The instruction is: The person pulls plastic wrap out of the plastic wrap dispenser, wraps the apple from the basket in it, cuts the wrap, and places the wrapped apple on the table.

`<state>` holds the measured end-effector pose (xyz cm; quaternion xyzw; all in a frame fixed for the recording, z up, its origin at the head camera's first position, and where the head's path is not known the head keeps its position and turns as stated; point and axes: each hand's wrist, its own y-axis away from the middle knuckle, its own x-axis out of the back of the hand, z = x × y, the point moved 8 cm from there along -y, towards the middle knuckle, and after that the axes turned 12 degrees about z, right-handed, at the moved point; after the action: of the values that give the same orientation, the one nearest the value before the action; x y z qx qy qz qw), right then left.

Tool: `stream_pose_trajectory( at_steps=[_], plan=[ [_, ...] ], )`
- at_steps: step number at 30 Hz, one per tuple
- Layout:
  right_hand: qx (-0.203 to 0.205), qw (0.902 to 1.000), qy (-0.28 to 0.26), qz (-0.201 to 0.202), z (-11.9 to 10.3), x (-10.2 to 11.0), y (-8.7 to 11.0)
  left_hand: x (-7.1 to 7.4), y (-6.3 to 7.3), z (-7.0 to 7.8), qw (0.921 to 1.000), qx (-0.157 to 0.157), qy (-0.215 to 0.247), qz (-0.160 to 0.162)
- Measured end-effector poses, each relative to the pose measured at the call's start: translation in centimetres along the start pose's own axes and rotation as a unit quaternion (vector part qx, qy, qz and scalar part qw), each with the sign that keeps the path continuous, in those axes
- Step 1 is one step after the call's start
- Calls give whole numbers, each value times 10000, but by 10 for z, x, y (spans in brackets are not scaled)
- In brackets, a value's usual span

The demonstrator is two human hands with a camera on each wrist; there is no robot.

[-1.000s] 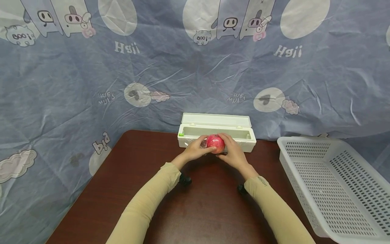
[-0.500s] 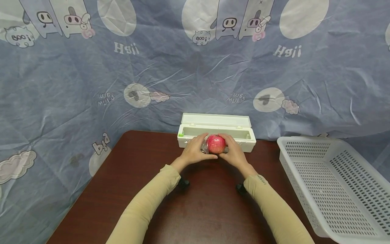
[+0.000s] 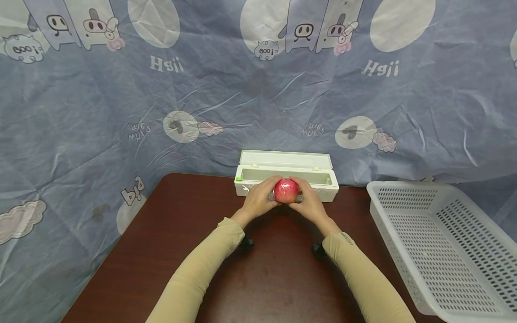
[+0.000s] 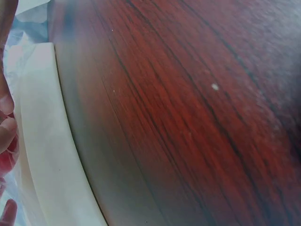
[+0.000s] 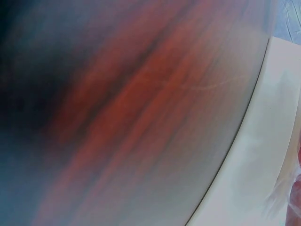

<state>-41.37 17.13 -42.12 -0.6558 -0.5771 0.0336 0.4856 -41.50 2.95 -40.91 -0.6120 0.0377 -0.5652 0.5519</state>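
Observation:
Between my two hands is a red apple point(image 3: 286, 191), held up in front of a long white box point(image 3: 330, 195) whose lid point(image 3: 286, 159) stands raised. Clear plastic film point(image 3: 272, 196) bunches at the apple's sides. My left hand point(image 3: 258, 198) grips the apple from the left, thumb on the near side and fingers behind. From the other side my right hand point(image 3: 312, 205) holds it in the same way. In the left wrist view, fingertips point(image 4: 6, 132) pinch film against the apple at the left edge. The right wrist view catches only a fingertip point(image 5: 295, 200) at its edge.
A grey perforated plastic basket point(image 3: 456, 264) sits at the right of the dark wooden table point(image 3: 177, 211). Behind the box hangs a printed blue-grey cloth point(image 3: 250, 103). A small green piece point(image 3: 239, 179) is at the box's left end.
The left hand first spread its thumb away from the apple, then closed in around it again. The film at the sides has shifted. The right hand stays nearly in place.

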Motion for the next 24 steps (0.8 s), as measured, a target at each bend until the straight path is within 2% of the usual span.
stream_pose_trajectory(
  at_steps=[5, 11, 16, 24],
  plan=[
    [-205, 9996, -171, 15, 3, 1, 1, -2, -2, -2, 9999, 106, 82, 38],
    [-316, 9992, -229, -19, 4, 2, 0, -1, -3, -5, 9981, 356, 500, -36],
    [-253, 9994, -229, 7, 3, 4, -2, 0, -5, -7, 9956, 460, 810, -117],
    [-222, 9994, -271, -1, 0, 9, -4, 5, -7, -7, 9945, 503, 907, -167]
  ],
)
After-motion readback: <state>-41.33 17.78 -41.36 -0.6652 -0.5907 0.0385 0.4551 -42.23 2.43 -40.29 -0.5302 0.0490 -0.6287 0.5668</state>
